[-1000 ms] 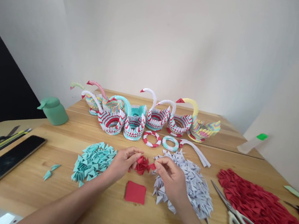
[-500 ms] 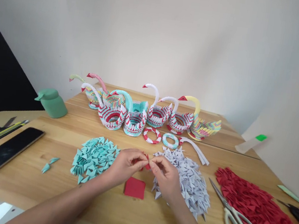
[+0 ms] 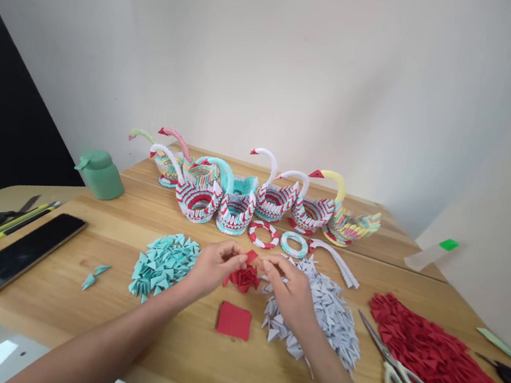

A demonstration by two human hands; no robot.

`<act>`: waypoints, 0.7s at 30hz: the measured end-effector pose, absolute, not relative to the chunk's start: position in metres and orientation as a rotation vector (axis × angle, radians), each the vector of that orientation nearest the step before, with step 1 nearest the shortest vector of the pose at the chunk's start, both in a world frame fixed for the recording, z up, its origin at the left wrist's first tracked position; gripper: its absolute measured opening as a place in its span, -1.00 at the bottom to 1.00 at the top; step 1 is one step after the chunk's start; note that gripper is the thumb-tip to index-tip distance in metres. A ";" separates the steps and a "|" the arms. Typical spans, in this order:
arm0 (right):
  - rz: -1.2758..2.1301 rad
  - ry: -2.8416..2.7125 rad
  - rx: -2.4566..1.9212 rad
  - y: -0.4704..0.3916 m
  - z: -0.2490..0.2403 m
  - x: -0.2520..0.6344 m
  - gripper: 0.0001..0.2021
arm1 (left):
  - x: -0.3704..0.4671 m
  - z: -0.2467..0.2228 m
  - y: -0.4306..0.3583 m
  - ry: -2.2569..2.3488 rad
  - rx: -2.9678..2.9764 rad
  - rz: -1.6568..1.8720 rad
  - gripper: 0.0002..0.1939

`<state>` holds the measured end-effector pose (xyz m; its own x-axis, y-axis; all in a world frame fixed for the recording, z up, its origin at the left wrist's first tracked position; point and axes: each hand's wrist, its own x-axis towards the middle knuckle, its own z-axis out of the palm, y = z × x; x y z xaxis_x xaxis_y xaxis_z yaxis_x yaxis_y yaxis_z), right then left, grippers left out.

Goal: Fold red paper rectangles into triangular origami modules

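Note:
My left hand pinches a small folded red paper piece between thumb and fingertips, above the table. Close to its right side is my right hand, with thumb and forefinger drawn together; whether anything is between them is hidden. Just below my fingers lies a small heap of folded red pieces. Nearer to me, a stack of red paper rectangles rests flat on the wood. Folded turquoise pieces are piled left of my hands. Under and beside my right hand spreads a pile of pale lilac pieces.
Several paper swans stand along the back, two paper rings and a loose white neck before them. Scissors and a big red pile lie right. Leftward are a phone and a green container.
My fingertips have moved slightly apart, and the red piece now shows in my left hand. The small red heap beneath has come into clearer view. The whole view has shifted slightly.

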<state>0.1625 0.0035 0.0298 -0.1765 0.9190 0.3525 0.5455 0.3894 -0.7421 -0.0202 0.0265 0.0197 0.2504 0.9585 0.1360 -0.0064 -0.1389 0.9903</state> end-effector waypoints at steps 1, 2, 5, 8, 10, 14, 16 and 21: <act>0.513 -1.943 -1.262 0.007 0.030 0.164 -0.81 | -0.022 0.020 0.028 0.974 1.397 1.162 -0.75; 0.436 -2.048 -1.256 0.011 0.029 0.165 -0.84 | -0.023 0.021 0.029 0.985 1.370 1.205 -0.75; 0.274 -2.323 -1.268 0.019 0.023 0.161 -0.84 | -0.024 0.021 0.031 1.009 1.332 1.268 -0.76; 0.168 -2.499 -1.334 0.022 0.017 0.153 -0.82 | -0.023 0.020 0.030 1.001 1.331 1.286 -0.78; 0.091 -2.564 -1.387 0.022 0.015 0.147 -0.83 | -0.021 0.019 0.029 0.986 1.347 1.289 -0.79; 0.014 -2.598 -1.465 0.023 0.014 0.140 -0.85 | -0.020 0.019 0.027 0.964 1.362 1.287 -0.81; 0.028 -2.601 -1.465 0.024 0.013 0.139 -0.84 | -0.020 0.019 0.027 0.955 1.355 1.281 -0.81; 0.169 -2.505 -1.413 0.028 0.008 0.141 -0.86 | -0.021 0.018 0.027 0.947 1.390 1.259 -0.80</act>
<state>0.1412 0.0276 0.0080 -0.4934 0.8535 0.1678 0.8233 0.5204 -0.2265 -0.0207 0.0274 0.0175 0.1538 0.9659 0.2081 -0.0679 -0.1998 0.9775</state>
